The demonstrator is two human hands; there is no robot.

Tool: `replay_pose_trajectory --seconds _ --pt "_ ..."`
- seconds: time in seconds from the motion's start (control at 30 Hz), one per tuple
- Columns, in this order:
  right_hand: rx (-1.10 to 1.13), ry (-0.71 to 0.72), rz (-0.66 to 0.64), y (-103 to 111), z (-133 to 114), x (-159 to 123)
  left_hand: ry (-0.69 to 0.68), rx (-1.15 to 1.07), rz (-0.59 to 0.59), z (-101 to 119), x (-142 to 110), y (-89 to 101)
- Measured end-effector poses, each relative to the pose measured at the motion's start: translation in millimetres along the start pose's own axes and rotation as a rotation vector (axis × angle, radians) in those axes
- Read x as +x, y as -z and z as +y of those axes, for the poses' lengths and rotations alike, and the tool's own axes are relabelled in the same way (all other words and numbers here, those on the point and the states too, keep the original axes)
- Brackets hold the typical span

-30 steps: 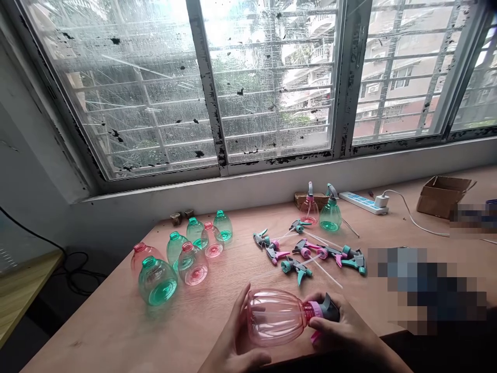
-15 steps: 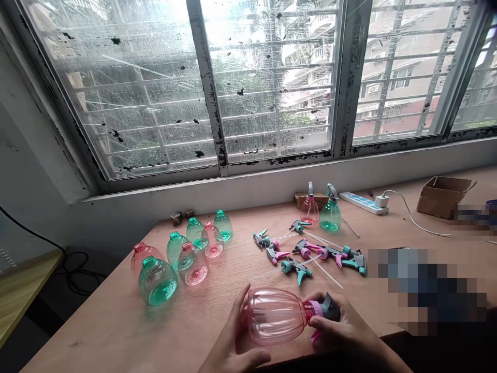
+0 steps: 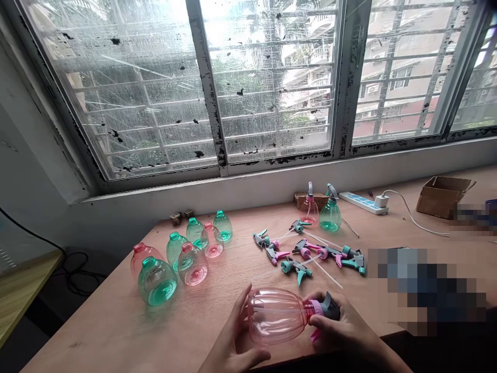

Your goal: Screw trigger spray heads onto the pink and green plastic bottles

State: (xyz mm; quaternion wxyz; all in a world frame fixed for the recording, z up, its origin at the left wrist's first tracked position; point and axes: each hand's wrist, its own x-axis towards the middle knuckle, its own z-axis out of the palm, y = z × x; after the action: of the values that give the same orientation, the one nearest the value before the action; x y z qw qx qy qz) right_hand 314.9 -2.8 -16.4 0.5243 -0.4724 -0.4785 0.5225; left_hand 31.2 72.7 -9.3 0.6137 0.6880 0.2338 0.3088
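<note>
A pink see-through spray bottle (image 3: 276, 317) lies sideways between my hands near the table's front edge, its base to the left. Its pink collar and grey-and-pink trigger head sit on the neck. My right hand (image 3: 341, 324) is closed around the trigger head, thumb and finger at the collar. Cupping the base end, my left hand (image 3: 238, 331) has its fingers behind the bottle and its thumb in front. Just beyond lie several loose trigger heads (image 3: 297, 268) with thin clear tubes, in teal, pink and grey.
Several open green and pink bottles, including a green bottle (image 3: 157, 282), stand at left. At the back are two bottles with heads, a pink one (image 3: 309, 211) and a green one (image 3: 330, 215), a power strip (image 3: 363, 202) and a cardboard box (image 3: 440, 198). A blurred patch covers the right side.
</note>
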Motion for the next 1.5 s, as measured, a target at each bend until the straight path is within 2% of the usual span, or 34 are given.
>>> replay_pose_trajectory --seconds 0.2,0.47,0.67,0.77,0.93,1.13,1.23,1.4,1.5 --pt "-0.005 -0.004 -0.005 -0.2 -0.4 -0.1 0.070 -0.095 0.036 3.4 -2.1 -2.4" --pt "-0.051 0.018 0.005 -0.9 -5.3 -1.3 0.005 -0.071 -0.033 4.0 3.7 -2.4" --pt "-0.035 -0.001 0.002 -1.3 -4.4 -2.0 0.034 -0.159 0.019 1.1 0.3 -3.9" --pt "-0.034 0.004 0.007 -1.5 -4.4 -2.0 0.041 -0.121 0.009 3.6 0.6 -5.0" --pt "-0.044 0.021 -0.006 -0.7 -3.6 -1.1 -0.020 -0.066 -0.062 4.0 2.8 -3.1" --pt "-0.057 0.049 -0.027 0.7 -2.9 -0.4 0.052 -0.115 0.006 4.0 -2.0 -2.3" --pt "-0.046 0.045 -0.022 0.6 -2.5 -0.5 0.103 -0.103 -0.024 3.6 -2.0 -1.6" --pt "-0.013 0.026 -0.007 -0.2 -1.5 -0.8 0.066 -0.060 -0.082 -3.2 2.6 1.7" --pt "-0.014 0.016 -0.003 -0.3 -1.1 -0.8 0.060 -0.040 -0.076 -5.4 2.5 1.3"
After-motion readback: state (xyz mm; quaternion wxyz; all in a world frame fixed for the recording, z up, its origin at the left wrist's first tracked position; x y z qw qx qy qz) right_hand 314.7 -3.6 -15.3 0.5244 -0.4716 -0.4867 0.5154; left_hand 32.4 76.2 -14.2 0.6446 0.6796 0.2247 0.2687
